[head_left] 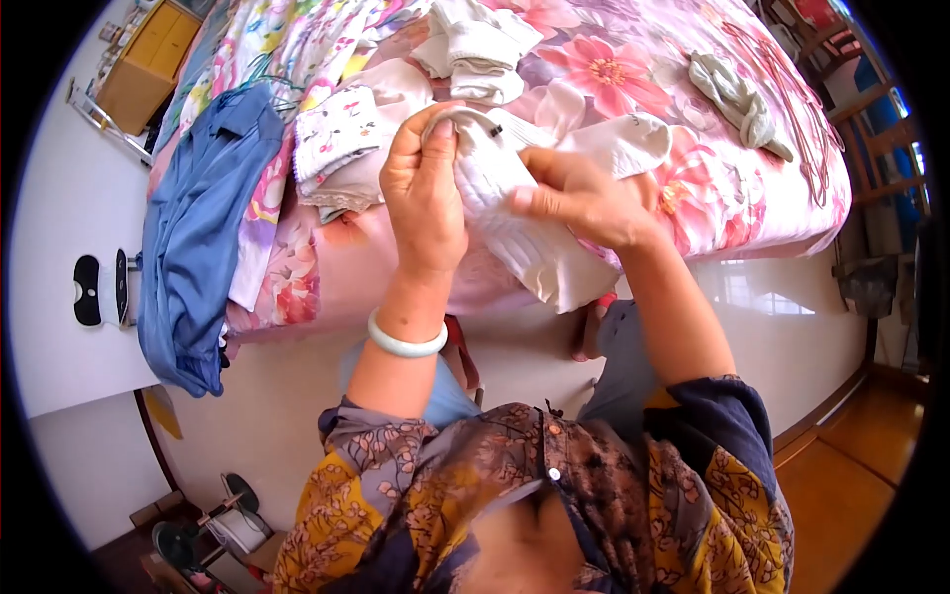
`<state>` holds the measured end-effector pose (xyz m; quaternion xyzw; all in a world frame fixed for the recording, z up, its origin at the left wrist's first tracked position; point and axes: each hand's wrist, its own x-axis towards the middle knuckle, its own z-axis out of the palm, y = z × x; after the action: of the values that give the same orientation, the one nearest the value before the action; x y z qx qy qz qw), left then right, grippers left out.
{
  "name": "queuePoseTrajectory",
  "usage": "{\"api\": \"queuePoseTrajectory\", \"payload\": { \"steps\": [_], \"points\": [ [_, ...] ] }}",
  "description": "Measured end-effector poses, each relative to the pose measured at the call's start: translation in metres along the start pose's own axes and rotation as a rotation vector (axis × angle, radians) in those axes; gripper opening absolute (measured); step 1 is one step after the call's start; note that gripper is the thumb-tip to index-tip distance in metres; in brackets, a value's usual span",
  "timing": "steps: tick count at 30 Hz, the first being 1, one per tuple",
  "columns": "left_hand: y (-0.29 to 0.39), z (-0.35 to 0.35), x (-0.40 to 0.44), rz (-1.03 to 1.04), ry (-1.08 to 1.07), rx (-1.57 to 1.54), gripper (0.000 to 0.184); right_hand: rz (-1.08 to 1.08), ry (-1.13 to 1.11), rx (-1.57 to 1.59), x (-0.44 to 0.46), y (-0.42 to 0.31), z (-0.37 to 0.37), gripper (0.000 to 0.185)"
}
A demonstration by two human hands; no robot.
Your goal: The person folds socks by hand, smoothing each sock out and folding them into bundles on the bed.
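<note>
A white sock [524, 233] hangs in front of me over the bed's near edge. My left hand [426, 188] is closed on its upper end, thumb on top. My right hand [584, 198] pinches the sock's side, its fingers partly smeared by motion. Another white sock [623, 144] lies on the bed just beyond my right hand. Behind my hands sits a bundle of folded white socks [475, 49]. Folded white cloth with a small cherry print [341, 129] lies left of my left hand.
The flowered bedspread [609, 74] spans the bed. Blue clothing [203, 238] drapes over its left side. A grey-green knotted sock [737, 104] and pink cords [792, 109] lie at the right. A yellow cabinet [148, 69] stands at the back left.
</note>
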<state>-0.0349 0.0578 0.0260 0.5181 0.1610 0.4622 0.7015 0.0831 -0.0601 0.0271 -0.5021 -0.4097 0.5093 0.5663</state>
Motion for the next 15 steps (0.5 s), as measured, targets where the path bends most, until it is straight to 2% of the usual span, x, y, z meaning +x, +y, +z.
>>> {"api": "queuePoseTrajectory", "payload": {
  "steps": [4,6,9,10,11,12,13,15],
  "points": [
    [0.000,-0.012,0.005,-0.073,0.045,0.030,0.018,0.152,-0.125,-0.089,-0.004,0.005,0.011,0.037],
    [-0.006,-0.016,0.007,-0.150,0.028,0.033,0.019,0.158,-0.109,-0.135,-0.005,0.008,0.011,0.036],
    [-0.007,-0.014,0.006,-0.252,-0.080,0.036,0.039,0.137,-0.047,-0.035,-0.003,0.010,0.012,0.034],
    [-0.005,-0.011,0.007,-0.293,-0.119,0.019,0.044,0.095,0.049,0.063,-0.002,0.010,0.015,0.034],
    [-0.004,-0.004,0.006,-0.375,-0.089,-0.101,0.059,0.051,0.146,0.159,0.001,0.010,0.018,0.034],
    [0.004,0.003,0.005,-0.397,-0.147,-0.255,0.064,0.008,0.241,0.256,0.002,0.010,0.020,0.033],
    [-0.004,-0.007,0.005,-0.415,-0.211,-0.270,0.066,0.020,0.317,0.228,0.001,0.006,0.014,0.032],
    [-0.008,-0.012,0.004,-0.449,-0.363,-0.252,0.068,-0.135,0.451,0.414,0.011,0.012,0.006,0.031]
  ]
}}
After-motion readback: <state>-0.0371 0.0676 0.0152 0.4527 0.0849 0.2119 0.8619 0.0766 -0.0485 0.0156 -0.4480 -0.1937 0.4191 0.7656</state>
